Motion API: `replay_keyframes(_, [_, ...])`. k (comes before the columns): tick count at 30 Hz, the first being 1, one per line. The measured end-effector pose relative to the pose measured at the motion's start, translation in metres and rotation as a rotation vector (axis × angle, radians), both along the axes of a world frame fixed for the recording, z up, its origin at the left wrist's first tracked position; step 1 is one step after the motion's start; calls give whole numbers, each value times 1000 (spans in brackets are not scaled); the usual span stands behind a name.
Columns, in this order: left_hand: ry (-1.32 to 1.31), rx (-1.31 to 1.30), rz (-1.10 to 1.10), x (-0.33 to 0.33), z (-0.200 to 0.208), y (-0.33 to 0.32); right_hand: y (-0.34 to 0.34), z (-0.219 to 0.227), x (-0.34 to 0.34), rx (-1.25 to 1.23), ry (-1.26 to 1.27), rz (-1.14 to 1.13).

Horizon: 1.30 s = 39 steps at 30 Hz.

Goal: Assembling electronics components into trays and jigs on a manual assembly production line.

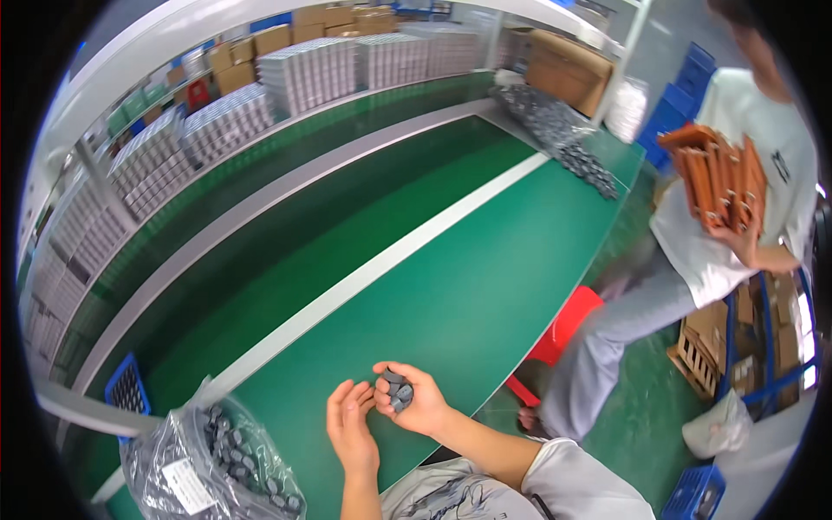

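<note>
My right hand (pixel 421 406) is curled palm-up around several small dark grey round pieces (pixel 399 394), which show between its fingers and palm. Close beside it, my left hand (pixel 352 432) is lightly cupped, its fingers extended toward the right hand and no piece visible in it. Both hands are over the near edge of the green work table (pixel 451 299). To the left of my hands, an open clear plastic bag (pixel 160 459) with a white label holds many more of the same dark pieces (pixel 232 446).
A heap of dark pieces (pixel 585 169) spills from a clear bag (pixel 537 113) at the far table end. White stacked boxes (pixel 308 76) line the shelf behind. To the right, a person (pixel 719 217) carries orange objects (pixel 719 178) near a red stool (pixel 568 325). A blue crate (pixel 127 386) stands left.
</note>
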<state>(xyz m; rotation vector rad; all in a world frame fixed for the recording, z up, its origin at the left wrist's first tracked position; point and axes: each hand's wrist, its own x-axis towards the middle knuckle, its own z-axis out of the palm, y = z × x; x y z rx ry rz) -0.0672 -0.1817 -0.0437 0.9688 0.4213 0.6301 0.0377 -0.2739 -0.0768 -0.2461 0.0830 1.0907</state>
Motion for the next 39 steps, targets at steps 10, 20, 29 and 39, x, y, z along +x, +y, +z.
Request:
replay_keyframes(10, [99,124,-64,15,64,-27,-102,60,-5,-120,-29,-25])
replay_keyframes(20, [81,258,-26,33,111,-63,-183,82,-34,-268,-231,196])
replay_keyframes(29, [143,470,-127,94,164,-73,-218,80,-23,-294,-264,356])
replay_keyframes(39, [524,1176,-622,256,238,-70,-241,104,-22,-425,-337,318])
